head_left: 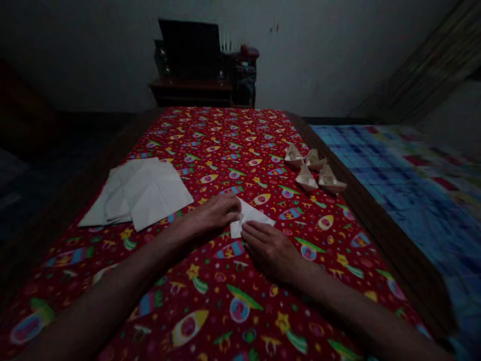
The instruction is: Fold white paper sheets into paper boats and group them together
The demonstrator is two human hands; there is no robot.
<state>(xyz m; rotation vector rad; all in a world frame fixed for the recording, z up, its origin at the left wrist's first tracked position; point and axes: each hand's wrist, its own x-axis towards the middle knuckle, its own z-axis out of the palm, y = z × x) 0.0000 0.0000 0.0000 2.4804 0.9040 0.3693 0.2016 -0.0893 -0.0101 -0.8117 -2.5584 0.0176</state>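
A small piece of folded white paper (257,212) lies on the red patterned cloth in front of me. My left hand (221,209) is closed, its curled fingers pinching the paper at its left edge. From the near right side, my right hand (271,249) presses its joined fingers on the lower edge of the same sheet; its thumb is hidden. Between the fingertips a small folded part shows, too dim to make out. To the left of my left forearm lies a loose, overlapping stack of white paper sheets (158,193).
Several folded paper boats (307,178) stand grouped at the right edge of the red tablecloth (210,311). A dark screen (191,49) sits on a wooden stand (191,90) by the far wall. Blue checked fabric (353,155) spreads beyond the brown border on the right.
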